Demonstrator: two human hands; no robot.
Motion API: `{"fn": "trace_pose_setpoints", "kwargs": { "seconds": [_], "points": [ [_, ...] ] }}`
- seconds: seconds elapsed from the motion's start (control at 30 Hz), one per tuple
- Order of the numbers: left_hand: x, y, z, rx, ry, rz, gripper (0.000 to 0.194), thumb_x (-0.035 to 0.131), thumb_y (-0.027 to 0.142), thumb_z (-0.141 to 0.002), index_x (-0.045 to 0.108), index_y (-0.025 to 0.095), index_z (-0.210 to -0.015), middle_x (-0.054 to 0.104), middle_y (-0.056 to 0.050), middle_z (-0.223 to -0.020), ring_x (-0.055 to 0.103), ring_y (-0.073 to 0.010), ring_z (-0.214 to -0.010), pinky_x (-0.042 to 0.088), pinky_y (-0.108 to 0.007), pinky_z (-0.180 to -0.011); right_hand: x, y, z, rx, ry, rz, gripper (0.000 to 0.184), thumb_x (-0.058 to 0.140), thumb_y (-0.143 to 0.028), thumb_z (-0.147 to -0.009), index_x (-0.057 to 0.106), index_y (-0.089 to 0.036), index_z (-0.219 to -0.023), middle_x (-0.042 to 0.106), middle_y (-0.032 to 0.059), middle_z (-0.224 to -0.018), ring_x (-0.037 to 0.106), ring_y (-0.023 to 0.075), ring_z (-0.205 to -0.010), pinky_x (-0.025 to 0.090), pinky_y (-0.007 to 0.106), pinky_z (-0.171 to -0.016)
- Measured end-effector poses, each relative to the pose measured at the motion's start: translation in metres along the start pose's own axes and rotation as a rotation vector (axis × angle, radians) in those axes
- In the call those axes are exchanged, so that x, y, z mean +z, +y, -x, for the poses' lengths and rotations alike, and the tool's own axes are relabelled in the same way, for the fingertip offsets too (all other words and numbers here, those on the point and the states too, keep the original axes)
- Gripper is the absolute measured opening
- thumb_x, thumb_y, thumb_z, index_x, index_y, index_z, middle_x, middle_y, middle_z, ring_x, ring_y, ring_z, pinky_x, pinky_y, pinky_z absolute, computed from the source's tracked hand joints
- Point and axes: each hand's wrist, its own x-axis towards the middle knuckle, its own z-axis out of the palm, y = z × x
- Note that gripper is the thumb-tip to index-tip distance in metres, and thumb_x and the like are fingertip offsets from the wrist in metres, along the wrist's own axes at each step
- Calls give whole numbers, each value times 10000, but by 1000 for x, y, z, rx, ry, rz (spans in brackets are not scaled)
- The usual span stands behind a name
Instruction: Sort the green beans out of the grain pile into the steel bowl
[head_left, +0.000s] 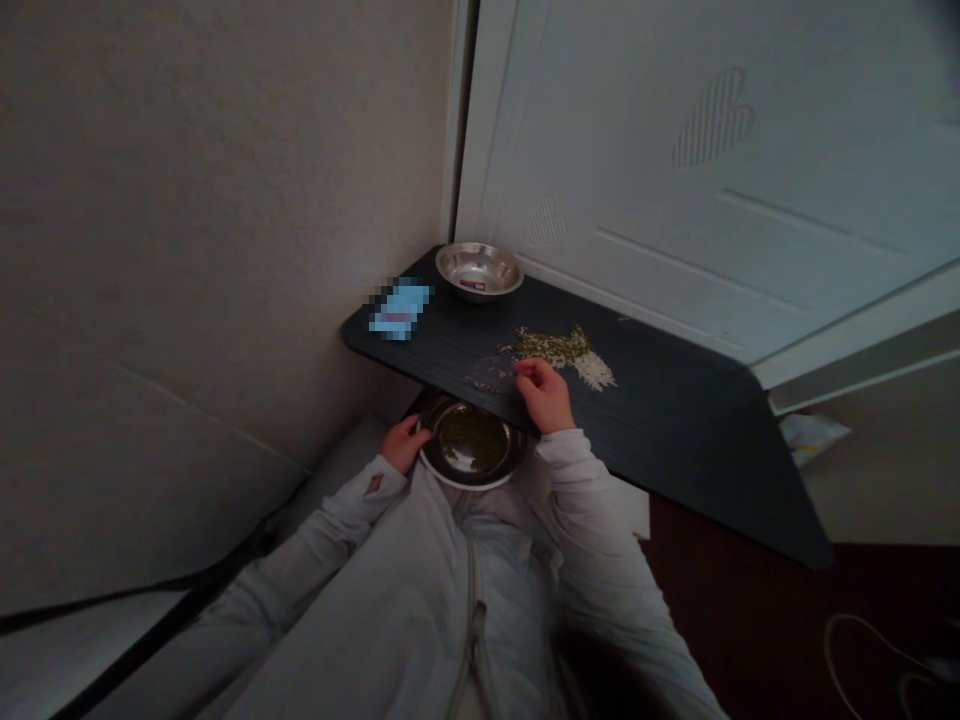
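Note:
My left hand (403, 444) grips the left rim of a metal bowl (433, 462), its thumb over the edge. The bowl sits at my lap, just under the near edge of the dark table, with small green beans (472, 440) spread over its bottom. Above the tabletop, my right hand (543, 394) is closed, thumb and fingers pinched together; what they hold, if anything, is too small to make out. Beside its fingertips lies a pile of mixed green beans and white grains (551, 348), with mostly white rice-like grains (596, 371) at its right end. A few loose grains (487, 387) lie left of the hand.
A second metal bowl (480, 272) stands at the back left of the dark table (675, 430). A blurred light-blue item (403, 310) lies left of it. The wall (300, 200) and a white door (615, 150) border the table. A cable (832, 640) lies at lower right.

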Motion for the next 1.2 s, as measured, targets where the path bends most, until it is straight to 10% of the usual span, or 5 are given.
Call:
{"fn": "trace_pose_setpoints", "kwargs": {
  "seconds": [1.2],
  "points": [
    [0, 2, 1, -14, 8, -19, 342, 476, 262, -547, 588, 131, -842, 626, 3, -724, 547, -174, -706, 410, -271, -669, 0, -2, 2, -18, -59, 14, 157, 423, -196, -591, 518, -179, -714, 485, -32, -605, 429, 93, -540, 342, 207, -536]
  ]
}}
